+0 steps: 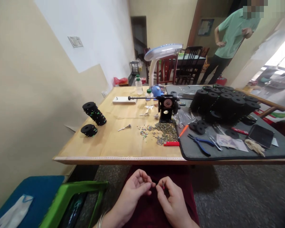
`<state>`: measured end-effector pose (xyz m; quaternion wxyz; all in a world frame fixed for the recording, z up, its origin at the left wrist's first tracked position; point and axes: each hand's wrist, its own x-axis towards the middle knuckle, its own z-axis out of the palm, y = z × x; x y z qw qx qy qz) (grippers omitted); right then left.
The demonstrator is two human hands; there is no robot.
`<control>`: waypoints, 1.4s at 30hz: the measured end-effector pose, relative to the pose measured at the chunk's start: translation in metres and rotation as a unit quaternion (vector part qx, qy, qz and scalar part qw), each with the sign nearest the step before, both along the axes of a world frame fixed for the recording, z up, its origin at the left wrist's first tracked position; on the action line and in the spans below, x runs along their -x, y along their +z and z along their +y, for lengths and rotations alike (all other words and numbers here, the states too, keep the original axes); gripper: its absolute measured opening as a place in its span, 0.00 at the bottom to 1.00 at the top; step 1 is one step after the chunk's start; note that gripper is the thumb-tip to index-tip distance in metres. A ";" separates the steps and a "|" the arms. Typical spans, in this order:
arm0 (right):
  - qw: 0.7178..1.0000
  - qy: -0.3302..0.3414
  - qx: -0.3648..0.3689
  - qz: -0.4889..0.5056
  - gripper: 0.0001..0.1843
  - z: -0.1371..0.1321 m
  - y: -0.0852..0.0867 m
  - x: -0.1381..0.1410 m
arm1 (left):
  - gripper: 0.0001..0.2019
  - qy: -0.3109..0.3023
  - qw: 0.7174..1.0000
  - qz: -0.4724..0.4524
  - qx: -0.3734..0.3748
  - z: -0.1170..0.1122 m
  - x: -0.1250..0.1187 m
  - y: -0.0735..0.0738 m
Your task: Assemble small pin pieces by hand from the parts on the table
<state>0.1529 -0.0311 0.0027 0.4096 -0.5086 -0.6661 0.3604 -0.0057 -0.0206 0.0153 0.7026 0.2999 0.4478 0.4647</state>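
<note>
Both my hands are low over my lap, below the front edge of the wooden table (114, 148). My left hand (135, 190) has its fingers curled into a pinch, and what they hold is too small to make out. My right hand (172, 198) pinches a tiny dark piece with a red tip. The fingertips of the two hands nearly meet. On the table in front of me lies a heap of small metal beads (165, 131) beside a red lighter (171, 143) and a black hand-cranked winding machine (166, 107).
Black spools stand at the table's left (94, 113) and in a large stack (224, 103) on a grey mat (228, 152) with blue pliers (200, 143). A desk lamp (162, 52) and small bottles stand behind. A person in a green shirt (230, 34) stands far back. A green stool (78, 193) is at my left.
</note>
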 end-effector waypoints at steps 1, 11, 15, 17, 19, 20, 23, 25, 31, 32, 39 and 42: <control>1.000 0.000 -0.004 -0.004 0.10 -0.001 0.000 0.001 | 0.12 0.002 1.000 -0.016 0.009 0.000 0.000 0.001; 0.999 -0.010 -0.040 -0.033 0.08 -0.002 0.000 0.005 | 0.12 0.009 0.998 -0.057 0.027 -0.004 0.002 -0.002; 0.998 -0.012 -0.046 -0.043 0.08 -0.001 -0.001 0.006 | 0.12 0.006 0.997 -0.068 0.039 -0.004 0.003 -0.005; 0.998 -0.012 -0.045 -0.047 0.08 -0.001 -0.001 0.006 | 0.12 0.005 0.997 -0.071 0.043 -0.003 0.003 -0.005; 0.998 -0.013 -0.045 -0.048 0.08 -0.001 -0.001 0.007 | 0.12 0.005 0.996 -0.072 0.046 -0.003 0.003 -0.006; 0.998 -0.014 -0.047 -0.047 0.08 0.000 -0.001 0.007 | 0.12 0.005 0.996 -0.072 0.047 -0.004 0.003 -0.006; 0.998 -0.016 -0.050 -0.045 0.08 0.000 -0.001 0.008 | 0.12 0.007 0.996 -0.072 0.049 -0.004 0.003 -0.006; 0.997 -0.018 -0.051 -0.048 0.08 0.000 -0.001 0.008 | 0.12 0.007 0.996 -0.073 0.049 -0.004 0.002 -0.006; 0.997 -0.014 -0.047 -0.056 0.08 0.000 -0.001 0.007 | 0.13 0.009 0.996 -0.072 0.049 -0.004 0.001 -0.003; 0.997 -0.014 -0.048 -0.060 0.08 0.000 -0.001 0.007 | 0.13 0.008 0.996 -0.071 0.048 -0.004 0.001 -0.003; 0.995 -0.022 -0.076 -0.065 0.08 0.001 -0.004 0.008 | 0.12 0.008 0.997 -0.067 0.043 -0.005 0.002 -0.005; 0.994 -0.024 -0.081 -0.069 0.08 0.001 -0.005 0.009 | 0.12 0.009 0.997 -0.062 0.041 -0.005 0.002 -0.005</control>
